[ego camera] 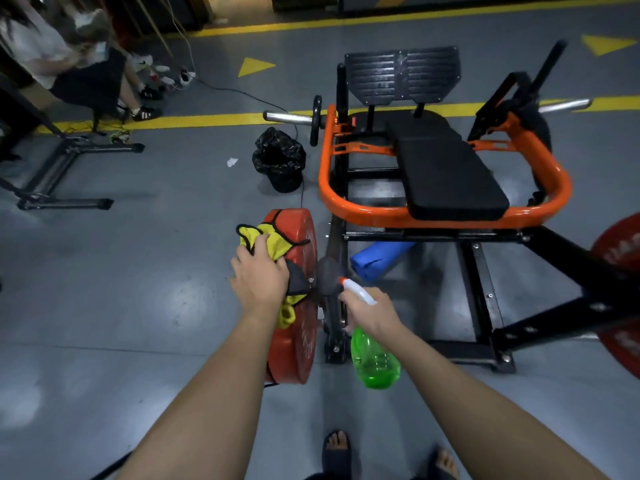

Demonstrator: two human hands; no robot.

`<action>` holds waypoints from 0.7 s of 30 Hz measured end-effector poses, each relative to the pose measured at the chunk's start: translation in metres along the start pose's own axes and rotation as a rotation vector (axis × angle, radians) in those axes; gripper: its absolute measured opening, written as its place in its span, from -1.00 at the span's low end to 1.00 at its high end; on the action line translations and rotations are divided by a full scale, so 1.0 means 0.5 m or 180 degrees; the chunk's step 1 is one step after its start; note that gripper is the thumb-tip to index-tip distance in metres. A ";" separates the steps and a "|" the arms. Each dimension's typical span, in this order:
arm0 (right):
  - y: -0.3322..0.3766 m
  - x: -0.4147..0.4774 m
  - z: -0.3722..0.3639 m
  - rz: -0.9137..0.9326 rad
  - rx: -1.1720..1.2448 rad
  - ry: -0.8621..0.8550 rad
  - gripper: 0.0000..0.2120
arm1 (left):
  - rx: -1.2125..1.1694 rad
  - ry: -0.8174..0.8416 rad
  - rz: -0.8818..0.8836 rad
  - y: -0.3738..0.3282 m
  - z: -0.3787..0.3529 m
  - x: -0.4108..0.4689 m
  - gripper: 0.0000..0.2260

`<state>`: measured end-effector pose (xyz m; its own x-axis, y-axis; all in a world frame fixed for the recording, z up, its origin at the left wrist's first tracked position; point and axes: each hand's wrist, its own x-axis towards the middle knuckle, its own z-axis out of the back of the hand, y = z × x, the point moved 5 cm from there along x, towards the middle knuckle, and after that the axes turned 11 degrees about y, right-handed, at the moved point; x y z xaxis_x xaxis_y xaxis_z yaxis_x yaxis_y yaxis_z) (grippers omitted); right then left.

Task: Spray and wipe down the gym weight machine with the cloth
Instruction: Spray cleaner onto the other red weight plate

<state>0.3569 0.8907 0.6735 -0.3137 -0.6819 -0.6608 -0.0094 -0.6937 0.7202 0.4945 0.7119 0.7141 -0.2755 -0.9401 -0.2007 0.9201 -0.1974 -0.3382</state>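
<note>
The weight machine (446,216) has an orange tube frame, a black padded bench and black base rails. A red weight plate (298,327) hangs on its near left side. My left hand (259,277) grips a yellow cloth with dark trim (273,239) and holds it against the plate's upper edge. My right hand (372,313) holds a green spray bottle (374,358) by its white trigger head, whose red nozzle points toward the machine's dark hub beside the plate.
A bin lined with a black bag (280,161) stands left of the machine. A blue rolled mat (377,259) lies under the frame. Another red plate (620,299) is at the right edge. A black stand (62,174) and seated people (69,64) are at left. My sandalled feet (337,448) are below.
</note>
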 end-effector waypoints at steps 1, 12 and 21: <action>0.004 0.001 0.004 -0.0019 0.0048 -0.0081 -0.71 | -0.0014 -0.0012 -0.0004 -0.001 0.000 -0.001 -0.53; 0.009 0.055 0.000 -0.0058 0.0201 0.0020 -0.55 | -0.0081 -0.0104 -0.0139 0.010 -0.004 -0.011 -0.52; -0.131 -0.019 -0.054 -0.0886 -0.0582 0.0088 -0.77 | -0.0173 -0.0118 -0.0212 0.020 -0.010 -0.013 -0.54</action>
<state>0.3863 0.9363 0.6271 -0.2969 -0.4648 -0.8341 0.0803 -0.8826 0.4632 0.5039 0.7172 0.7073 -0.3240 -0.9353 -0.1423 0.8835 -0.2454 -0.3991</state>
